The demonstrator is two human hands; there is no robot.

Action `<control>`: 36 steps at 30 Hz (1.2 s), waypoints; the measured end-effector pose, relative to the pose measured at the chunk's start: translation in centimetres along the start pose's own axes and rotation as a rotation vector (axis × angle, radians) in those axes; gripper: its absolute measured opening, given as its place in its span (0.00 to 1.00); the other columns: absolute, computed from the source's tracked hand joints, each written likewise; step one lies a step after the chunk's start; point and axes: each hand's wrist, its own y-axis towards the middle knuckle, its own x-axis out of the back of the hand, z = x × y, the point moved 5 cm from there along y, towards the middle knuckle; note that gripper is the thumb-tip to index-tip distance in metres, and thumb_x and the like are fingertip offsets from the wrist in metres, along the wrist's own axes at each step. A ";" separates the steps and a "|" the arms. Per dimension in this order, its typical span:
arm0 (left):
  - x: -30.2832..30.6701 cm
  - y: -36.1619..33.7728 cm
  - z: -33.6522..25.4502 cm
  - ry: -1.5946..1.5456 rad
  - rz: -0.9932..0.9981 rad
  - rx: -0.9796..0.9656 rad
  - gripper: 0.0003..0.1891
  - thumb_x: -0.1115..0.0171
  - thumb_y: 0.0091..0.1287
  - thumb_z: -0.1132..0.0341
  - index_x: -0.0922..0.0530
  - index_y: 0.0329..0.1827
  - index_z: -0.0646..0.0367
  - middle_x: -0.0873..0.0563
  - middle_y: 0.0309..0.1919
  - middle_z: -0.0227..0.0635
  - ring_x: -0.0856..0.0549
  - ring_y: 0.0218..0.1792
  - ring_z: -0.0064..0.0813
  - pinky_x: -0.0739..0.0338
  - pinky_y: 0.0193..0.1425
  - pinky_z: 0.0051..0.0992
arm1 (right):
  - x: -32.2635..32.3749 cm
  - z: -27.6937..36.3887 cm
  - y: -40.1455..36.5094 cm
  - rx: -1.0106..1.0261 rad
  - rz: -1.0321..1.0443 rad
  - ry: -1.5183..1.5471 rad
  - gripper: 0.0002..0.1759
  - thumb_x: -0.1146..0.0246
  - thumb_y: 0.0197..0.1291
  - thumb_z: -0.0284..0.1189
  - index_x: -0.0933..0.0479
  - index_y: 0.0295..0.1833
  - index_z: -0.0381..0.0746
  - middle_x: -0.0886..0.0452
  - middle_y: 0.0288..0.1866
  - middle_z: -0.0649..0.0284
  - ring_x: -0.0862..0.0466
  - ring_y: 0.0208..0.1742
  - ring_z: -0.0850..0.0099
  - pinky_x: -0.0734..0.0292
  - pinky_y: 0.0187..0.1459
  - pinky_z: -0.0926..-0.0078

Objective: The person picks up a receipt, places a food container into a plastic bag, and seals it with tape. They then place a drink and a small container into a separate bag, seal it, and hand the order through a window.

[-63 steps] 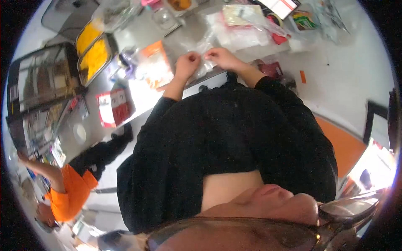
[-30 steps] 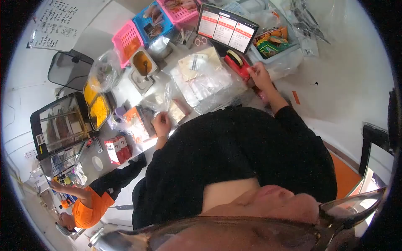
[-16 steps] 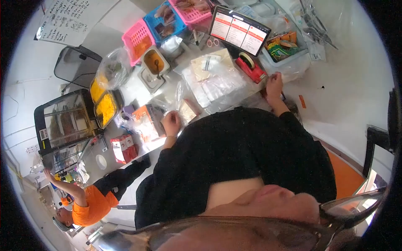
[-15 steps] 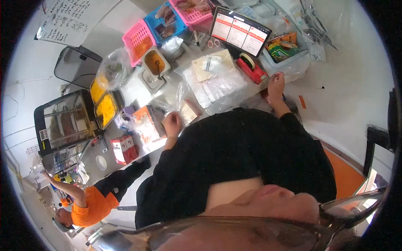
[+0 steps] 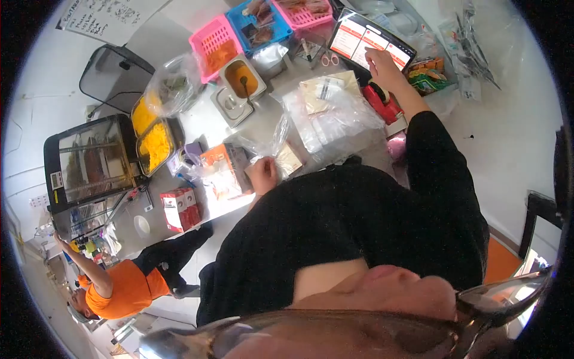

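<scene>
My right hand (image 5: pixel 384 67) is raised over the tablet (image 5: pixel 369 46), index finger pointing at its lit screen; the other fingers look curled, and nothing shows in them. Just below that hand lies a red tape dispenser (image 5: pixel 385 107). At the counter's front edge my left hand (image 5: pixel 263 175) is closed, its fingers curled in; whether it holds anything is hidden. It is beside an orange and white box (image 5: pixel 222 173) and a small paper packet (image 5: pixel 289 160). Clear plastic bags (image 5: pixel 338 128) lie between my two hands.
Pink (image 5: pixel 215 51) and blue (image 5: pixel 257 29) baskets stand at the back. Metal tubs (image 5: pixel 242 78), a tray of yellow food (image 5: pixel 156 146) and a glass display case (image 5: pixel 89 161) are to the left. A person in an orange shirt (image 5: pixel 124 290) stands at the lower left.
My right hand has moved up from the counter's front edge to the tablet screen, with one finger now extended. My left hand stays beside the box. The view has shifted slightly.
</scene>
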 end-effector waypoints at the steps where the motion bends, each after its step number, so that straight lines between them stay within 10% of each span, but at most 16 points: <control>1: 0.2 0.0 -0.4 -0.014 0.005 0.010 0.05 0.37 0.65 0.71 0.19 0.39 0.63 0.16 0.29 0.43 0.16 0.28 0.37 0.23 0.36 0.32 | -0.5 0.5 0.7 -0.009 0.056 0.054 0.16 0.43 0.55 0.17 0.31 0.50 0.38 0.22 0.43 0.54 0.23 0.46 0.52 0.31 0.53 0.56; 32: 1.0 0.8 -3.0 0.121 -0.029 -0.094 0.03 0.37 0.60 0.75 0.20 0.36 0.62 0.18 0.26 0.44 0.18 0.27 0.43 0.25 0.33 0.37 | -5.1 0.8 5.1 0.034 0.366 0.048 0.11 0.42 0.54 0.20 0.29 0.44 0.38 0.23 0.36 0.55 0.27 0.41 0.52 0.33 0.49 0.59; 36: 1.0 1.1 -3.0 0.169 0.047 -0.015 0.03 0.38 0.61 0.75 0.21 0.37 0.62 0.18 0.27 0.45 0.18 0.29 0.43 0.25 0.35 0.37 | 0.6 1.4 1.5 -0.014 -0.165 0.051 0.21 0.41 0.56 0.18 0.25 0.58 0.39 0.21 0.38 0.58 0.22 0.44 0.56 0.29 0.52 0.62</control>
